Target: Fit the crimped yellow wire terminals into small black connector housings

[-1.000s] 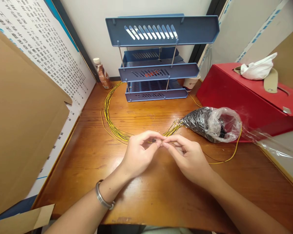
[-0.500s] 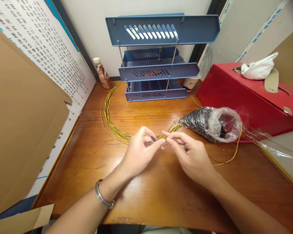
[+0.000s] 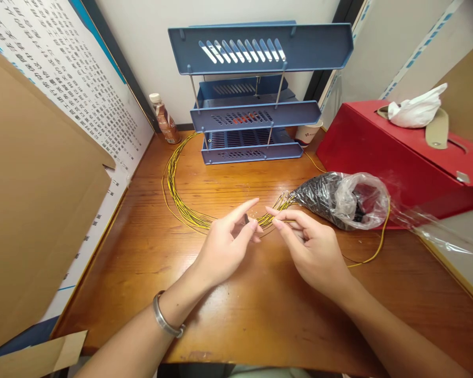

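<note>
A small dark piece point(image 3: 246, 218) is held between the thumb and lower fingers of my left hand point(image 3: 227, 242), whose index finger is stretched out. Just to the right, my right hand point(image 3: 314, 248) pinches a thin yellow wire between thumb and index finger. Behind both hands lies a looped bundle of yellow and dark wires point(image 3: 173, 186) on the wooden table. Its gathered ends reach a clear plastic bag point(image 3: 323, 197) full of small black pieces, lying on its side with the mouth to the right.
Behind the wires stands a blue three-tier tray rack point(image 3: 256, 116), between a brown bottle point(image 3: 166, 122) and a paper cup point(image 3: 308, 134). A red box point(image 3: 378, 152) with tissue is at the right; cardboard point(image 3: 35, 194) stands at the left.
My left index finger has lifted and straightened away from the thumb. The two hands have drawn slightly apart, and the dark piece now shows more upright.
</note>
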{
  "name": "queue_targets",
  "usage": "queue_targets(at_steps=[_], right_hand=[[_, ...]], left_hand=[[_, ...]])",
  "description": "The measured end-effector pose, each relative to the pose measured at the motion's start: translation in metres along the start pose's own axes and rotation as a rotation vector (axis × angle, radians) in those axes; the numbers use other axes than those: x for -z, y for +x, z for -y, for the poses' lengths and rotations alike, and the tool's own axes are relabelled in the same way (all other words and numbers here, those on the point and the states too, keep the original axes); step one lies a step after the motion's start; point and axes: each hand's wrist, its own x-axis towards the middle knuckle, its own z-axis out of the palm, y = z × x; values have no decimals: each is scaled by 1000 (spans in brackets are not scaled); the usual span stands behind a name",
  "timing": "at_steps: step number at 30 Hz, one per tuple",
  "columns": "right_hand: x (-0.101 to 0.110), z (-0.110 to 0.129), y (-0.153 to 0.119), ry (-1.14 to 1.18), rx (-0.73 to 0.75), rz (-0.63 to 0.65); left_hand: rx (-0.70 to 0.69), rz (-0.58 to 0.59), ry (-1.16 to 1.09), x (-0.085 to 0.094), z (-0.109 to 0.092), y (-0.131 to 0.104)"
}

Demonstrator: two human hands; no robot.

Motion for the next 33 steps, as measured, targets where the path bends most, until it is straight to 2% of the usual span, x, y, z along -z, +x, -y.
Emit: queue_targets(at_steps=[5, 10, 16, 20, 24, 33], right_hand=[[0, 0, 0, -18, -22, -13], [1, 2, 0, -16, -13, -4], [0, 2, 0, -27, 15, -9], [0, 2, 0, -13, 21, -10], [-1, 3, 0, -11, 23, -12], [-2, 4, 1, 5, 33, -8]], left_hand=[[41, 33, -96, -3, 3, -2], [24, -6, 4, -1, -1, -2], [-97, -47, 193, 3, -7, -1], [-28, -28, 96, 2, -7, -1], [40, -58, -48, -2, -10, -1], [21, -89, -43, 0, -10, -1]])
